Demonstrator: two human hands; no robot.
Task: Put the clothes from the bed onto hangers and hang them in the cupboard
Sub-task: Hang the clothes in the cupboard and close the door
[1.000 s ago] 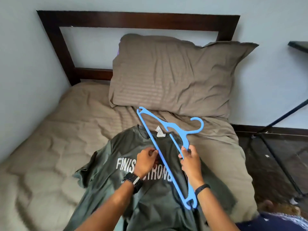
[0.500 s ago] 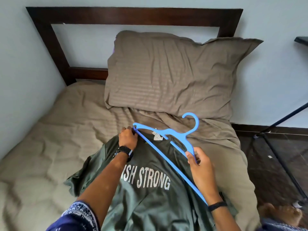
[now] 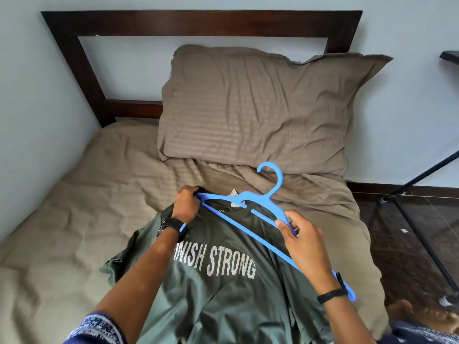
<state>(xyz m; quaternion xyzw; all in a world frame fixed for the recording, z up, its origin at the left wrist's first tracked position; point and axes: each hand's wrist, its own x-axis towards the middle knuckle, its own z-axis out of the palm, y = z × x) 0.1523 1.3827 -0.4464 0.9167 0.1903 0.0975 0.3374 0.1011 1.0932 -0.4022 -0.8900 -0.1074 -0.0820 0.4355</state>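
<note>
bed [image 3: 104, 194] | 1 pillow [image 3: 260, 108] | 1 shirt [image 3: 223, 294] | 1 hanger [image 3: 250, 198] | 2 hands gripping

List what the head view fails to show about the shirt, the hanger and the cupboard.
- Cupboard: not in the head view at all.
- Green shirt: hem cut off by the bottom edge; the first letter of its print is hidden behind the left forearm.
- Blue hanger: its left tip is covered by the left hand; whether it sits inside the collar cannot be told. The right hand hides part of its arm.
</note>
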